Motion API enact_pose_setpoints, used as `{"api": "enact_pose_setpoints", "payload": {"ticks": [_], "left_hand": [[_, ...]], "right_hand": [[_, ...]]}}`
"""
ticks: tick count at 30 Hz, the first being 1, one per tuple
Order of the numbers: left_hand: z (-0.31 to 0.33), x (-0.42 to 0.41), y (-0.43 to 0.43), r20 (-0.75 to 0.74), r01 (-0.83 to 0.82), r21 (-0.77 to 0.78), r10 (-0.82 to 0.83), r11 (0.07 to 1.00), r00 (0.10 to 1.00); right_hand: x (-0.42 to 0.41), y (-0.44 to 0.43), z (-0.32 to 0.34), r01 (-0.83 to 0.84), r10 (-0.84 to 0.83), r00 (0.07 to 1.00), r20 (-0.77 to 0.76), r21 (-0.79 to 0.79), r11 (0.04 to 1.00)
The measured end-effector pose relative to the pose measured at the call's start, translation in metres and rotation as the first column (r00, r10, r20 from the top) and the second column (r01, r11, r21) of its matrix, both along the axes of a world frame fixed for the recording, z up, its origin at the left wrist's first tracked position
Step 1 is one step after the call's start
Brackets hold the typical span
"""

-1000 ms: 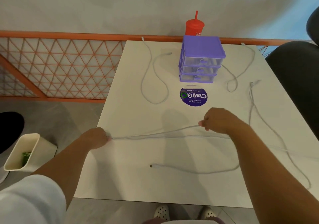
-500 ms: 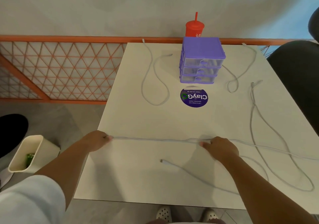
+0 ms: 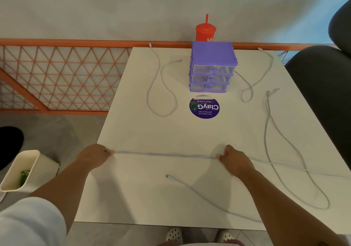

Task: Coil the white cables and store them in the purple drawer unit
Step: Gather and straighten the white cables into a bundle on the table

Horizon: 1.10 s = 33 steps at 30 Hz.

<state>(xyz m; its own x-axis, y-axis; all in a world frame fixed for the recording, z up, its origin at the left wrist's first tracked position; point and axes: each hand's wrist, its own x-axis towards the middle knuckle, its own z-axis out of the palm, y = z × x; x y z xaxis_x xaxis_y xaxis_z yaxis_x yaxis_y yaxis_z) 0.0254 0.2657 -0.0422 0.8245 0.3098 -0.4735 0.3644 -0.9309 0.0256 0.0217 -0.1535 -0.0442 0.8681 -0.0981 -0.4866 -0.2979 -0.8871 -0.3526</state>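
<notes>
Currently, both forearms extend forward over the near half of the white table (image 3: 144,198). The left hand (image 3: 94,155) sits at the table's left edge, knuckles up, fingers closed in a pinch on one end of a white cable (image 3: 165,154). The right hand (image 3: 234,160) rests near the table's centre-right, fingers curled and clamped on the same cable. Between the two hands the cable runs straight and taut, low over the table surface. Past the right hand it continues toward the right edge, and a loose section loops back so that a free connector (image 3: 167,176) lies on the table in front of the hands.

The purple drawer unit (image 3: 212,67) stands at the far side of the table with all three drawers closed. A second cable (image 3: 161,86) lies in loose curves to its left, a third cable (image 3: 252,82) to its right, and a fourth cable (image 3: 269,132) trails down the right side. A round purple sticker (image 3: 204,107) sits just in front of the unit; a red cup (image 3: 205,31) stands behind it.

Compared with one second ago, the right hand is lower and nearer the person, and the held span has changed from a slack doubled line to a single straight one. The left hand holds the same position.
</notes>
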Motion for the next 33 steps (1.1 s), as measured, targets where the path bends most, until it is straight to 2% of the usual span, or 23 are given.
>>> {"api": "enact_pose_setpoints", "payload": {"ticks": [4, 7, 10, 13, 16, 21, 24, 27, 29, 33], "left_hand": [[0.0, -0.001, -0.004, 0.017, -0.04, 0.038, 0.039, 0.998, 0.999], [0.001, 0.0, -0.008, 0.008, -0.05, 0.092, 0.05, 0.994, 0.999], [0.004, 0.003, -0.012, -0.042, -0.08, 0.149, 0.087, 0.986, 0.995], [0.004, 0.006, -0.019, -0.019, -0.16, 0.131, 0.164, 0.978, 0.986], [0.005, 0.007, -0.025, 0.006, -0.219, 0.126, 0.22, 0.968, 0.976], [0.002, 0.008, -0.029, -0.017, -0.254, 0.132, 0.258, 0.958, 0.966], [-0.004, 0.006, -0.024, 0.012, -0.281, 0.096, 0.281, 0.955, 0.96], [-0.009, 0.0, -0.019, -0.005, -0.261, 0.112, 0.263, 0.959, 0.965], [-0.013, -0.003, -0.019, -0.03, -0.259, 0.106, 0.263, 0.96, 0.964], [-0.024, -0.002, -0.005, -0.031, -0.283, 0.062, 0.285, 0.957, 0.958]], "right_hand": [[0.0, -0.003, 0.003, -0.072, 0.074, 0.997, 0.025, -0.094, 0.993], [-0.01, -0.003, 0.0, -0.073, 0.082, 0.993, 0.088, -0.104, 0.992], [-0.012, -0.008, 0.0, -0.116, 0.126, 0.988, 0.087, -0.111, 0.987], [-0.008, -0.024, 0.005, -0.166, 0.175, 0.982, 0.078, -0.106, 0.98], [-0.013, -0.049, 0.008, -0.135, 0.15, 0.983, 0.11, -0.135, 0.982], [-0.023, -0.074, 0.008, -0.007, 0.015, 0.999, 0.039, -0.209, 0.978], [-0.016, -0.076, 0.012, -0.032, 0.032, 0.999, -0.005, -0.244, 0.969], [-0.011, -0.085, 0.013, -0.077, 0.068, 0.996, -0.056, -0.169, 0.983], [-0.007, -0.102, 0.02, -0.102, 0.098, 0.991, -0.091, -0.04, 0.994], [0.0, -0.151, 0.06, 0.077, -0.027, 0.984, -0.178, 0.28, 0.957]]}}
